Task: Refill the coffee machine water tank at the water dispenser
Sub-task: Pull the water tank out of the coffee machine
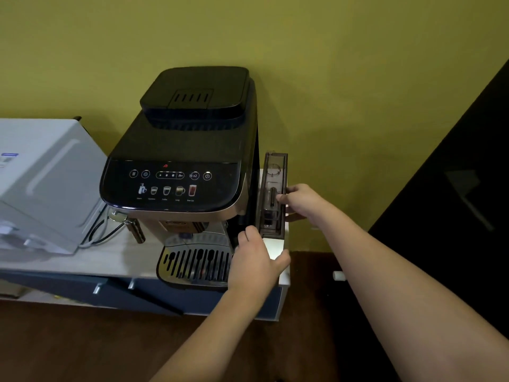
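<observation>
A black coffee machine (181,150) with a lit touch panel stands on a pale counter (115,257). Its narrow smoke-tinted water tank (272,172) sticks out at the machine's right side, open top towards me. My right hand (300,202) grips the tank's right wall, thumb over the rim. My left hand (256,260) holds the tank's front lower end, fingers curled against the machine's right front corner and thumb spread out to the right. The water dispenser is not in view.
A white microwave (46,186) sits left of the machine with cables (102,230) between them. A steel drip tray (192,263) juts out at the machine's front. The yellow-green wall is behind, a dark panel (454,188) to the right, brown floor below.
</observation>
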### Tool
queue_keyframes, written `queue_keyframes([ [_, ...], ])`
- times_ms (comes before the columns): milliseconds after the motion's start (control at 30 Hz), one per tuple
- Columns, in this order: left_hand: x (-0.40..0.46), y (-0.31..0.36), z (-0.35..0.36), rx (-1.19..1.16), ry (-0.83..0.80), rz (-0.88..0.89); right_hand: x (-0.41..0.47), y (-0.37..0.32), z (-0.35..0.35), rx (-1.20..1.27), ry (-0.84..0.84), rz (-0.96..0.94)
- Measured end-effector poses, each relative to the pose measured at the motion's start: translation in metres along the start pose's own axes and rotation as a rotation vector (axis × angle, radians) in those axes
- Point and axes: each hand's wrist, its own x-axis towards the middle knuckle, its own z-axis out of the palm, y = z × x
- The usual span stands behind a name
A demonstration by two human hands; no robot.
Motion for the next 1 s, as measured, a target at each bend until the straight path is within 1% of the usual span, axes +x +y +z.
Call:
queue_keyframes([
  [67,0.0,-0.001,-0.003,0.014,-0.034,0.01,-0.001,0.003,-0.006,0.038,-0.031,0.009],
  [133,-0.002,-0.003,-0.008,0.093,-0.036,0.056,-0.001,0.01,-0.01,0.063,-0.058,-0.012],
  [233,-0.005,0.003,-0.017,0.224,0.125,0.236,0.002,0.021,-0.014,0.072,0.002,-0.111],
  [300,0.005,0.016,-0.02,0.246,0.186,0.317,0.005,0.022,-0.017,-0.062,0.085,-0.23],
  [333,0.014,0.024,-0.021,0.261,0.187,0.321,0.007,0.021,-0.019,-0.155,0.116,-0.285],
  [400,0.037,0.04,-0.022,0.312,0.166,0.277,0.008,0.017,-0.02,-0.273,0.158,-0.363],
  [467,0.06,0.052,-0.022,0.35,0.115,0.196,0.011,0.013,-0.018,-0.334,0.173,-0.424],
  [567,0.081,0.06,-0.018,0.382,0.037,0.094,0.018,0.011,-0.015,-0.422,0.145,-0.452],
  [667,0.09,0.063,-0.014,0.396,0.032,0.065,0.023,0.012,-0.017,-0.49,0.142,-0.456],
  [833,0.09,0.071,-0.022,0.256,0.049,-0.015,0.021,0.019,-0.022,-0.335,0.142,-0.364],
  [933,0.081,0.079,-0.032,0.136,0.114,-0.015,0.01,0.007,-0.026,-0.238,0.23,-0.4],
  [1000,0.072,0.084,-0.042,0.061,0.193,0.001,-0.007,-0.011,-0.03,-0.175,0.295,-0.458],
])
